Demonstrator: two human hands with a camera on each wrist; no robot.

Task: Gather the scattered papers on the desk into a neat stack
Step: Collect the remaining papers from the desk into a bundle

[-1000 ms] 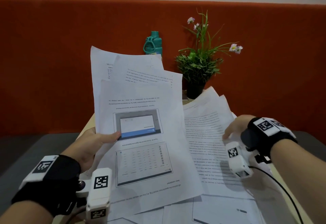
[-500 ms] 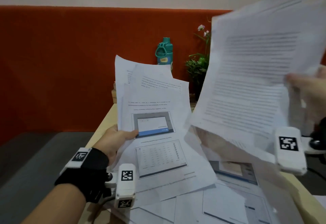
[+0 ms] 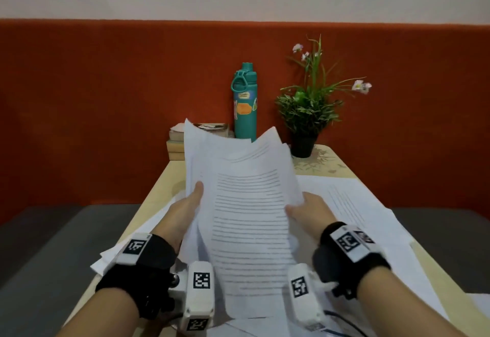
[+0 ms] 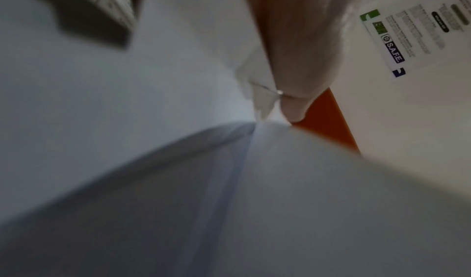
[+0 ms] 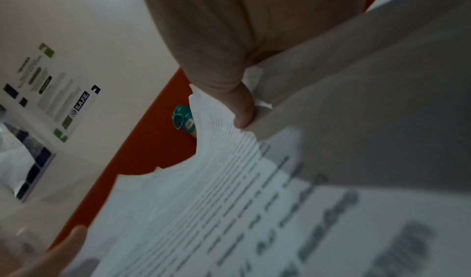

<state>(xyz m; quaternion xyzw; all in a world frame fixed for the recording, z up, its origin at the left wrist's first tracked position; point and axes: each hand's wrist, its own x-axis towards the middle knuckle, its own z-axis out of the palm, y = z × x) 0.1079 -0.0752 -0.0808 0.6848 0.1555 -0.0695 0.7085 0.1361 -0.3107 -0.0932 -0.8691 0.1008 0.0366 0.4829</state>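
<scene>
I hold a bundle of white printed papers (image 3: pixel 249 220) up in front of me, top sheet full of text lines. My left hand (image 3: pixel 189 204) grips its left edge, thumb on the front. At the right edge my right hand (image 3: pixel 305 210) grips the bundle, thumb on top, as the right wrist view shows (image 5: pixel 242 108). The sheets fan unevenly at the top. More loose papers (image 3: pixel 366 214) lie on the desk (image 3: pixel 159 190) to the right and under my wrists. In the left wrist view the papers (image 4: pixel 229 200) fill the frame, blurred, with one fingertip (image 4: pixel 295 108) showing.
A teal water bottle (image 3: pixel 245 103) and a potted plant (image 3: pixel 309 108) stand at the desk's far end against an orange wall. Stacked books (image 3: pixel 177 143) sit left of the bottle. Grey floor lies on both sides of the narrow desk.
My right hand lifted a text sheet off the desk and brought it onto the bundle in my left hand. Both hands now hold the bundle together, centred.
</scene>
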